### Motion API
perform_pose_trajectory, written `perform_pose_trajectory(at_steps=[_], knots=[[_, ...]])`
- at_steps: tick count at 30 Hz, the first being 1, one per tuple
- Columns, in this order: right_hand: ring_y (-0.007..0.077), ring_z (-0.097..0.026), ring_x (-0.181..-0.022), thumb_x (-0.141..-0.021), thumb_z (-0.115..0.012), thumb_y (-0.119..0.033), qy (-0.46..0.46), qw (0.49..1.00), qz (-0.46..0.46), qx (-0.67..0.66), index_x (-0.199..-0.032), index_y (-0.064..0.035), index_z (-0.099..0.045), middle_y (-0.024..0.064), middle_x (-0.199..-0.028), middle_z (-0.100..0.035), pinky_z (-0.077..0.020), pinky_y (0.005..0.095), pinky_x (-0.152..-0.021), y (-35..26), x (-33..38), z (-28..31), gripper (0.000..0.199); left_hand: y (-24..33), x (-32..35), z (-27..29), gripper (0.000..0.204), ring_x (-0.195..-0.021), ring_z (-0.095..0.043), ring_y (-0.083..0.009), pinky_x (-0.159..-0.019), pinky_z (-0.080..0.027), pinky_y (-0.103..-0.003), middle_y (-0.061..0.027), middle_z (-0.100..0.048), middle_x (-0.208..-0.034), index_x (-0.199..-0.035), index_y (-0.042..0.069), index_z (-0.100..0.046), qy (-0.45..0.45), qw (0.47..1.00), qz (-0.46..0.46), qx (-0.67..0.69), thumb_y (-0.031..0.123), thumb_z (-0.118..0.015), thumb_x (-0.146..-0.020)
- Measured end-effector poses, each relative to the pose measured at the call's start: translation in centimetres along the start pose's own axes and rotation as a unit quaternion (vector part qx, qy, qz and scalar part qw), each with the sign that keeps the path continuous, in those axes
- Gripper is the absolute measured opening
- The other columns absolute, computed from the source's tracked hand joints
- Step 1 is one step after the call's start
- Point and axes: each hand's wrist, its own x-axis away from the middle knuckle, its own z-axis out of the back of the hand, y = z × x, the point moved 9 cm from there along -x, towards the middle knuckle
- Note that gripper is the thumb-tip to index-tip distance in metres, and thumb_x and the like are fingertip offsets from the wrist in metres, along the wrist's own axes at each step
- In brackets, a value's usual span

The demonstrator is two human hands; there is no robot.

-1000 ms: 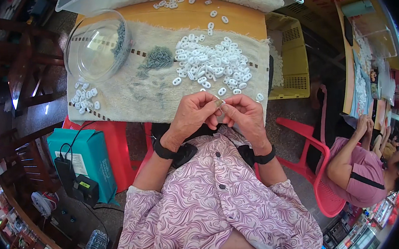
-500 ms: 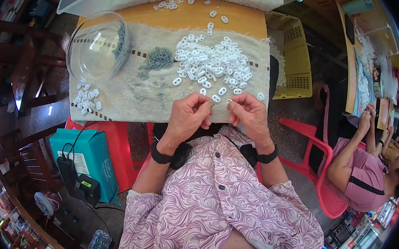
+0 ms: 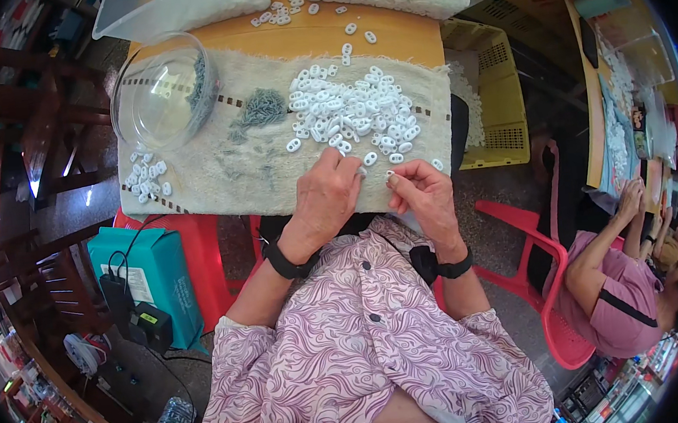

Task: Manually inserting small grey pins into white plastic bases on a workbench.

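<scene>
My left hand [image 3: 326,198] is closed, its fingers curled down at the near edge of a pile of white oval two-hole plastic pieces [image 3: 357,104]. Its fingertips are hidden, so what they grip cannot be made out. A white piece shows partly beside its thumb. My right hand [image 3: 423,193] pinches a small white piece [image 3: 390,174] between thumb and forefinger, just over the cloth's near edge. Loose two-hole pieces lie between the hands and the pile, one of them [image 3: 370,159] near the left knuckles. Left of the pile is a heap of small grey slender pieces [image 3: 265,107].
A clear round bowl [image 3: 127,109] holding grey pieces stands at the cloth's left, with a small group of white pieces [image 3: 146,179] nearer me. White-filled clear bins [image 3: 206,16] stand at the back. A yellow crate [image 3: 499,98] and another person [image 3: 612,291] are at right.
My left hand has moved forward, away from the right hand, to the pile's near edge, and covers a loose white piece there. My right hand keeps its pinch. The view has shifted slightly.
</scene>
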Motion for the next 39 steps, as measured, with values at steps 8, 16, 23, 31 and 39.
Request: perform_pose_trajectory(at_steps=[8,16,23,31,39], knots=[[0.0065,-0.058,-0.058,-0.087,-0.063,-0.008,-0.001,1.000,0.014,0.016,-0.096,0.0005,-0.060,0.0023,-0.070,-0.062,-0.0446,0.0184,-0.049,0.1,-0.2,0.2,0.013,-0.3,-1.6,0.6,0.016,-0.070,-0.057,-0.0316,-0.060,-0.046,-0.038,-0.0130,-0.053,-0.081,-0.090,0.004,-0.060,0.026,0.999,0.015,-0.016,0.004,-0.067,-0.075],[0.0060,-0.056,-0.057,-0.088,-0.062,-0.007,0.005,1.000,0.016,0.013,-0.093,0.0014,-0.061,0.0022,-0.072,-0.062,-0.0439,0.0178,-0.049,-0.1,-0.3,0.9,0.010,-3.2,0.3,6.2,0.013,-0.066,-0.057,-0.0291,-0.057,-0.045,-0.036,-0.0125,-0.055,-0.076,-0.088,0.002,-0.062,0.148,0.988,0.050,-0.004,0.002,-0.066,-0.076],[0.0052,-0.055,-0.056,-0.088,-0.062,-0.006,0.002,1.000,0.014,0.010,-0.094,0.0012,-0.061,0.0026,-0.071,-0.061,-0.0430,0.0172,-0.049,-0.3,-0.5,0.4,0.009,-8.2,3.6,10.4,0.009,-0.063,-0.057,-0.0282,-0.056,-0.045,-0.035,-0.0135,-0.057,-0.076,-0.086,0.002,-0.064,0.223,0.963,0.130,-0.073,0.000,-0.063,-0.077],[0.0056,-0.056,-0.056,-0.088,-0.061,-0.006,-0.002,1.000,0.014,0.010,-0.094,0.0014,-0.061,0.0033,-0.072,-0.062,-0.0434,0.0173,-0.049,-0.1,-0.6,0.6,0.009,-10.8,5.3,13.0,0.012,-0.075,-0.059,-0.0337,-0.064,-0.047,-0.040,-0.0154,-0.057,-0.082,-0.088,0.003,-0.064,0.241,0.936,0.200,-0.160,0.000,-0.059,-0.078],[0.0055,-0.056,-0.055,-0.088,-0.062,-0.005,-0.002,1.000,0.018,0.011,-0.094,0.0019,-0.061,0.0036,-0.073,-0.062,-0.0438,0.0175,-0.048,0.0,-0.6,0.7,0.010,-9.4,4.2,11.8,0.010,-0.073,-0.059,-0.0313,-0.063,-0.047,-0.039,-0.0135,-0.056,-0.080,-0.086,0.004,-0.064,0.219,0.957,0.166,-0.095,0.000,-0.062,-0.077]])
